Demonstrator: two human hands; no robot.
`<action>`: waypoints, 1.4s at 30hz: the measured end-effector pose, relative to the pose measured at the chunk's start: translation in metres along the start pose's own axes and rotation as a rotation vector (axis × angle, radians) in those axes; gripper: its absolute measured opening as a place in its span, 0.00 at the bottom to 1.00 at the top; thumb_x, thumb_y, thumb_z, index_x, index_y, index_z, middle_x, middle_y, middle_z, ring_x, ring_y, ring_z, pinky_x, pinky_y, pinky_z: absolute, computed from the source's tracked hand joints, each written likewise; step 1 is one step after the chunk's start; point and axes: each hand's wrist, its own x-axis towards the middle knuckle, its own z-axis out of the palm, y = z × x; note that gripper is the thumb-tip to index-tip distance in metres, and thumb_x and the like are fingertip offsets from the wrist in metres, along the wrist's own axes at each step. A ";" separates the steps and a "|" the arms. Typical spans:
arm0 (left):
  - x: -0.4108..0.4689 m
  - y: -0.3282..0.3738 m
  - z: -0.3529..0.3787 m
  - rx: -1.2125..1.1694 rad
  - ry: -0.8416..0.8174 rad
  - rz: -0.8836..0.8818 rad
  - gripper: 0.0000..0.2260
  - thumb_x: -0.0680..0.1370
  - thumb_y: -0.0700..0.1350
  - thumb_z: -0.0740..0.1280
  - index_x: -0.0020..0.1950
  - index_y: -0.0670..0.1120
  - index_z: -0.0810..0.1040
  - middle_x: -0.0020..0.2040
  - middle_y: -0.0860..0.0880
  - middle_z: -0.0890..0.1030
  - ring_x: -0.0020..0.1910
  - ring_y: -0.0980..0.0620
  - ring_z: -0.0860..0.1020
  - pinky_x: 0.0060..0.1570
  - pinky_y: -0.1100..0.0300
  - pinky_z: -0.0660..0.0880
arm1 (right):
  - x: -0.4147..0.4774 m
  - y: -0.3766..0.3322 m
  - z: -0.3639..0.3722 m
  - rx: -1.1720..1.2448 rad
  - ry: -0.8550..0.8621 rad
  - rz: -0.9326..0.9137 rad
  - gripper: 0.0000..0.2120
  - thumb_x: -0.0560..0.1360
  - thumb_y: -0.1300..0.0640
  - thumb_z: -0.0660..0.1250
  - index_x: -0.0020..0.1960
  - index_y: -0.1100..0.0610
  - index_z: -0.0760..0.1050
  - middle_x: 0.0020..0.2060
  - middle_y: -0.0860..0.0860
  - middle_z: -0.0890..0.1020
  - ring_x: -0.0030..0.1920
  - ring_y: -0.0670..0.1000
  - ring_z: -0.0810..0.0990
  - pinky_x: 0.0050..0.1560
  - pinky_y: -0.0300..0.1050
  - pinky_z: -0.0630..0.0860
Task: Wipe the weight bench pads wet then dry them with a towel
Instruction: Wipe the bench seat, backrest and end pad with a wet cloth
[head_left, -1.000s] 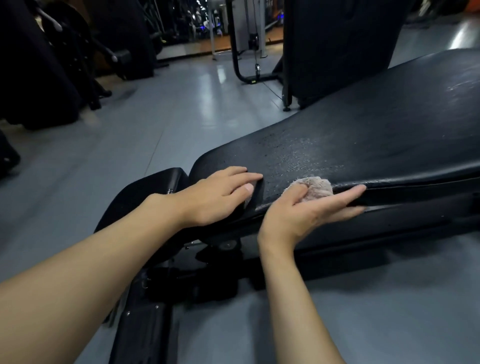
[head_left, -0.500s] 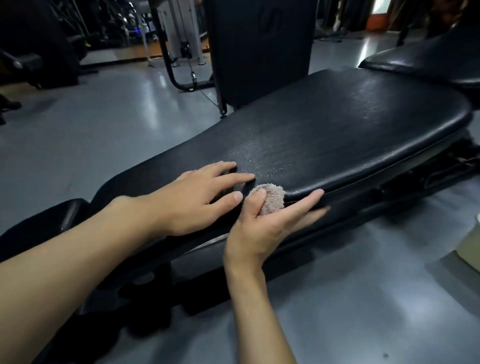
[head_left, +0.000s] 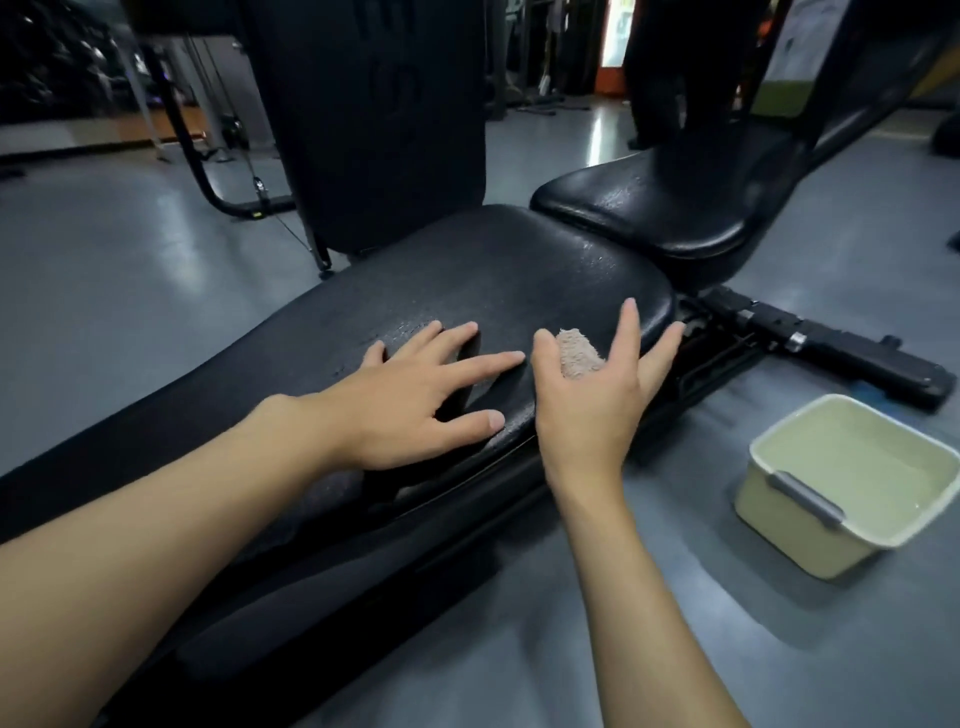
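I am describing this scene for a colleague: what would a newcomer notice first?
Two bare hands at the centre: the left hand lies flat on the black bench pad, the right hand presses a pinkish cloth on its near edge. A cream tub stands on the floor at right.

The floor (head_left: 130, 270) is grey and smooth, and it shines a little. A tall black board (head_left: 374, 130) stands in the middle, at the back. To the left of it a bent black bar (head_left: 208, 192) rests on the floor, with a thin cable (head_left: 236, 109) hanging by it. Far back on the left is a strip of brown wood floor (head_left: 104, 127). Above it the room is dark. At the top right a bright light (head_left: 618, 31) glows, and a white streak (head_left: 600, 130) shows on the floor below it.
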 end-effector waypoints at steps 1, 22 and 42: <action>0.009 0.006 -0.002 0.004 -0.001 -0.003 0.27 0.75 0.73 0.51 0.73 0.77 0.45 0.81 0.58 0.43 0.80 0.54 0.39 0.75 0.35 0.43 | 0.012 0.000 -0.005 -0.035 -0.021 -0.004 0.37 0.75 0.47 0.72 0.79 0.51 0.60 0.81 0.54 0.46 0.80 0.50 0.44 0.76 0.41 0.45; 0.069 0.067 -0.027 -0.049 -0.041 -0.243 0.33 0.70 0.76 0.53 0.72 0.74 0.47 0.81 0.58 0.46 0.80 0.53 0.44 0.75 0.34 0.48 | 0.093 -0.003 -0.054 -0.520 -0.345 -0.317 0.25 0.78 0.49 0.62 0.67 0.65 0.69 0.66 0.65 0.69 0.65 0.64 0.67 0.66 0.59 0.68; 0.079 0.057 -0.025 -0.364 0.093 -0.299 0.45 0.62 0.74 0.70 0.70 0.58 0.52 0.69 0.60 0.66 0.66 0.61 0.68 0.76 0.38 0.45 | 0.156 0.000 -0.047 -0.454 -0.646 -0.721 0.13 0.80 0.47 0.63 0.52 0.54 0.82 0.51 0.51 0.84 0.62 0.55 0.78 0.64 0.49 0.68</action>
